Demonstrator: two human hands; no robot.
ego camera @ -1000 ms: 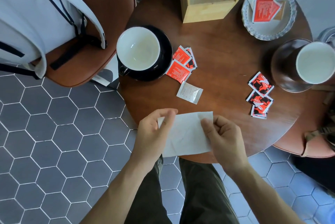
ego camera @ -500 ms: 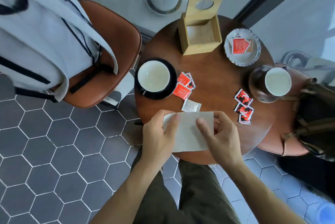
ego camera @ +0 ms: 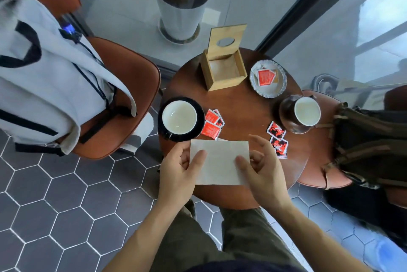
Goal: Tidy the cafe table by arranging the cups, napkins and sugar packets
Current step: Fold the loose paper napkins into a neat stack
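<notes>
Napkin (ego camera: 219, 162), judged light, limp and easily creased, is pinched at both side edges by left hand (ego camera: 178, 171) and right hand (ego camera: 261, 170).

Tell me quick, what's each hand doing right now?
Left hand: pinching the left edge of the napkin, thumb on top.
Right hand: pinching the napkin's right edge, thumb on top, other fingers spread loosely behind.
</notes>
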